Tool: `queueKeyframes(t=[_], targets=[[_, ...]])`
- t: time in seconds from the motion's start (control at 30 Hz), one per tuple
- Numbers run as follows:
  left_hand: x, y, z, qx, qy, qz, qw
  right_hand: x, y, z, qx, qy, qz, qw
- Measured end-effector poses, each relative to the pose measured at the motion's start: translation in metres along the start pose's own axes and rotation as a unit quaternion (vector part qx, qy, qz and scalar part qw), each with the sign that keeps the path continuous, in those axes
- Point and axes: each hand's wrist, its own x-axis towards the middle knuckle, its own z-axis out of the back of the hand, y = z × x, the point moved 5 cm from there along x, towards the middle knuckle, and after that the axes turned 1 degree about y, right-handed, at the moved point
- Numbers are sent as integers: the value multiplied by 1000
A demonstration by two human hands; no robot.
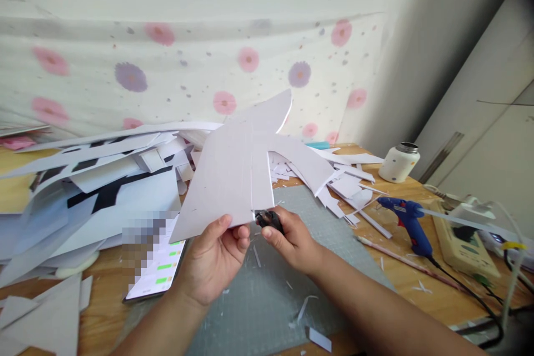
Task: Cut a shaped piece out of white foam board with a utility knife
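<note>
My left hand (219,256) grips a curved white foam board piece (229,167) by its lower edge, thumb in front and fingers curled behind. The board is held up above the grey cutting mat (334,256), and a faint straight line runs up its middle. My right hand (294,239) is closed around a small black cutter (269,219), its tip touching the board's bottom edge at that line. Most of the cutter is hidden by my fingers, so its blade cannot be made out. Thin white offcuts (306,308) lie on the mat.
White board sheets (125,194) pile up on the left beside a lit phone (161,267). More scraps (354,189) lie behind the mat. At right are a white jar (399,162), a blue glue gun (403,214), a pencil-like stick (409,261) and a power strip (463,247) with cables.
</note>
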Motion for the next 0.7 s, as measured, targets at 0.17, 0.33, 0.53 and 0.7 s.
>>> queueKeyframes(t=[0.17, 0.33, 0.53, 0.7], targets=[[2, -1, 1, 3, 8, -4, 1000, 1, -2, -1, 120, 49, -53, 990], [5, -1, 0, 27, 44, -20, 998, -1, -1, 11, 165, 26, -26, 986], [7, 11, -1, 56, 85, 24, 995, -1, -12, 30, 161, -113, -30, 980], [10, 17, -2, 81, 104, 24, 991, 3, -18, 27, 138, -122, -78, 980]])
